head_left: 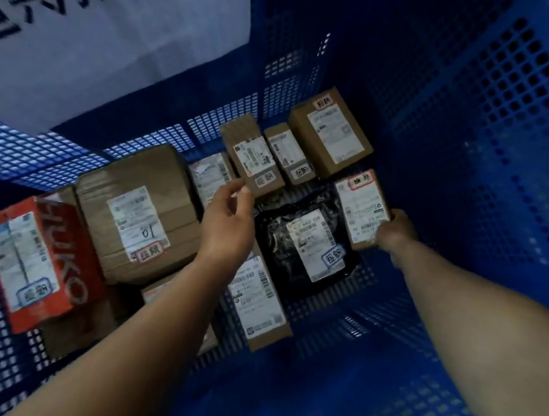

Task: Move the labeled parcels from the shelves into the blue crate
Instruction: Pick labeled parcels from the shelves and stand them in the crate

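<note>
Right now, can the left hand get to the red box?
Probably yes. The left hand is open and holds nothing, and the red box sits on top at the crate's left side with nothing covering it, just past the big brown box.

Both bare forearms reach forward and down. The left hand [230, 216] hangs with loosely curled fingers, holding nothing. The right hand [396, 232] has its fingers curled in a grip.
</note>
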A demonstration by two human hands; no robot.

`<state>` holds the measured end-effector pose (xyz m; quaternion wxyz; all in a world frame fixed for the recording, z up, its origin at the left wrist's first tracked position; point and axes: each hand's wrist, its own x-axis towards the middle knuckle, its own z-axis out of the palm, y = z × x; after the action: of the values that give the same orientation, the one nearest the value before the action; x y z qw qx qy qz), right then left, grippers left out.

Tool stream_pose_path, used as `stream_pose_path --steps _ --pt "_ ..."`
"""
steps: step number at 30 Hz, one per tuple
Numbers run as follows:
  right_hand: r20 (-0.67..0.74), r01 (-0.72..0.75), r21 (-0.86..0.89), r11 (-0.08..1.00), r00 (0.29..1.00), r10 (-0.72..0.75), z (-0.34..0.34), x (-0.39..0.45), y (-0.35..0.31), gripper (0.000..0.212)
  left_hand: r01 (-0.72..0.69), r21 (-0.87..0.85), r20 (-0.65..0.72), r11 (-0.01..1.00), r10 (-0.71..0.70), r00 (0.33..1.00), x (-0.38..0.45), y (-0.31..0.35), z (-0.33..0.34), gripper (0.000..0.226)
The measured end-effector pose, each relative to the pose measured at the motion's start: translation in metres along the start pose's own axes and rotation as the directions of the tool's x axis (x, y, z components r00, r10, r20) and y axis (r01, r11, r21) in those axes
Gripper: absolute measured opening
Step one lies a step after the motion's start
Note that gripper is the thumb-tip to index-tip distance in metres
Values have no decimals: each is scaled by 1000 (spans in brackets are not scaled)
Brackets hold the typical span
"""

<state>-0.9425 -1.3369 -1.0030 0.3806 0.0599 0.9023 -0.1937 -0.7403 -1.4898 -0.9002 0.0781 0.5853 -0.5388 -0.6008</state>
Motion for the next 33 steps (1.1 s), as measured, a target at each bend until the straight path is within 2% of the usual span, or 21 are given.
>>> stream_pose_path --steps 4,6,10,14,18,21,25,30,33 --pt "10 23 -92 996 1000 -23 1 15 -4 41 -26 22 10 999 25 1000 11 -5 5 37" --pt "45 26 -118 993 999 -20 0 15 -9 50 -32 21 17 999 32 999 10 -5 6 37" --pt "101 21 -62 998 995 -15 -8 0 -17 45 -32 14 24 999 31 999 2 5 4 38" --pt "103 53 -17 998 993 -51 -22 -34 -30 52 -33 0 7 999 33 999 -20 28 -5 38" --pt "65 109 48 993 992 -112 -38 -93 -57 47 -43 -20 -22 999 42 999 -52 62 -23 39" --pt "67 151 79 985 985 -156 -53 -147 -87 53 -50 -61 -54 997 46 997 -80 94 -45 36" --pt "62 259 188 947 960 -274 -76 -225 -129 52 -66 -143 -126 987 48 991 -121 140 -79 36" --pt "86 405 311 860 889 -450 -108 -337 -180 48 -120 -195 -257 973 68 964 -178 192 -131 36" --pt "123 505 363 783 807 -577 -121 -401 -205 45 -166 -247 -358 955 70 931 -216 214 -166 33"
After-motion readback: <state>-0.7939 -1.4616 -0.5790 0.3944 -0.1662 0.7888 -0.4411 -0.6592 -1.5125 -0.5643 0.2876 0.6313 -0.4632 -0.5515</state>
